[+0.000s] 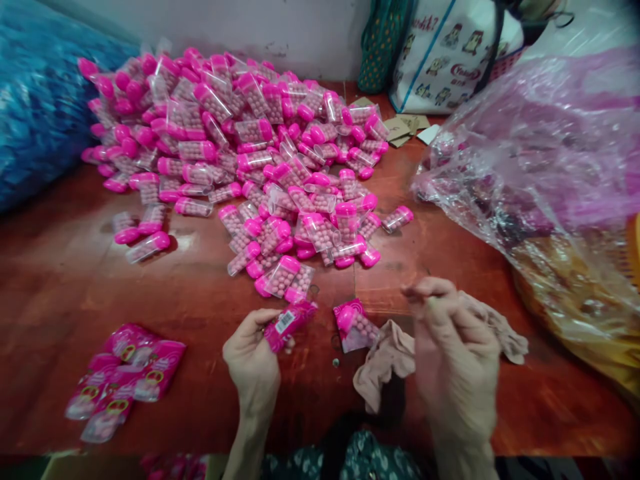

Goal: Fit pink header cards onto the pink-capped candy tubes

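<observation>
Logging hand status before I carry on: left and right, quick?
Left hand: closed on a pink packet, barcode showing.
Right hand: fingers curled, blurred; cannot tell whether it holds anything.

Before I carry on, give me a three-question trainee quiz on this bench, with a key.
1. Which hand holds the barcoded pink packet?
2. True or false: the blue plastic lies left of the pile of pink-capped tubes.
3. What stands behind the brown cards: A) a metal bucket, B) a white printed bag, C) a lamp?

Key: 1. The left hand; 2. True; 3. B.
</observation>
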Demonstrator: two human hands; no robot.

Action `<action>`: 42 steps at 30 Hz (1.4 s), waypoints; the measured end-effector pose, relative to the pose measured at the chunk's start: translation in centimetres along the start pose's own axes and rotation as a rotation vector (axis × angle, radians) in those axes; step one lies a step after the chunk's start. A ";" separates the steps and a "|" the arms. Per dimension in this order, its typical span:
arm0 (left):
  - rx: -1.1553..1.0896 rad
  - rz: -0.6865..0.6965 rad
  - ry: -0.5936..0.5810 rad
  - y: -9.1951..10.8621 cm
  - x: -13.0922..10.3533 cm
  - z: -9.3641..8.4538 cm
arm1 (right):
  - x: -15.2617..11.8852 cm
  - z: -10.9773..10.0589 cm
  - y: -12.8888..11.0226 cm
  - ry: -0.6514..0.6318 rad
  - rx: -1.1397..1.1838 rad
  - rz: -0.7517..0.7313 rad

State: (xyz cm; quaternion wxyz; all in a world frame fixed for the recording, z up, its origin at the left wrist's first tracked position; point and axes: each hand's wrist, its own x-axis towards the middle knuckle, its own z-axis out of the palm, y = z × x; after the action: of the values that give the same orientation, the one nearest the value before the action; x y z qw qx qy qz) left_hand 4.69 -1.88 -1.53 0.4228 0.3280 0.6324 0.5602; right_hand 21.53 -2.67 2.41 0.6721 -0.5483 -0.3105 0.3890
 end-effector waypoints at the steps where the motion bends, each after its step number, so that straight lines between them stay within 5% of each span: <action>1: -0.074 -0.053 -0.008 -0.1 0.2 -0.1 | 0.2 -0.2 0.0 0.021 -0.050 -0.026; 5: -0.159 -0.158 -0.120 0.2 0.2 0.0 | -0.1 0.8 0.9 -0.186 -0.325 -0.051; 8: -0.146 -0.230 -0.187 0.5 0.0 0.1 | -0.3 1.6 1.6 -0.326 -0.494 -0.230; 14: -0.067 -0.378 -0.377 0.1 0.2 0.1 | 0.4 0.9 2.0 -0.640 -0.556 -0.430; 19: 0.017 -0.343 -0.440 -0.4 0.4 0.0 | 0.1 0.6 2.2 -0.668 -0.632 -0.471; 22: -0.002 -0.347 -0.360 -0.6 0.9 -0.7 | 0.5 -0.3 1.6 -0.617 -0.643 -0.454; 27: -0.068 -0.237 -0.200 -0.4 1.6 -2.1 | 1.3 -1.8 0.7 -0.279 -0.595 -0.204; 35: 0.137 0.193 -0.623 2.3 1.2 -1.0 | -0.7 0.7 1.6 -0.682 -0.103 0.571; 38: 0.099 0.151 -0.609 2.5 1.2 -0.5 | -0.8 0.9 2.0 -0.658 0.119 0.737; 42: -0.130 -0.016 -0.430 1.8 1.2 -0.1 | -0.8 1.2 2.3 -0.448 0.188 0.697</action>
State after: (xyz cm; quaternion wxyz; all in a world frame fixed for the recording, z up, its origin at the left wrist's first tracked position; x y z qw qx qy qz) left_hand 4.00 -0.55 0.01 0.5727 0.4069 0.4929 0.5133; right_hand 19.67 -2.59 0.43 0.4636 -0.4587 -0.2082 0.7290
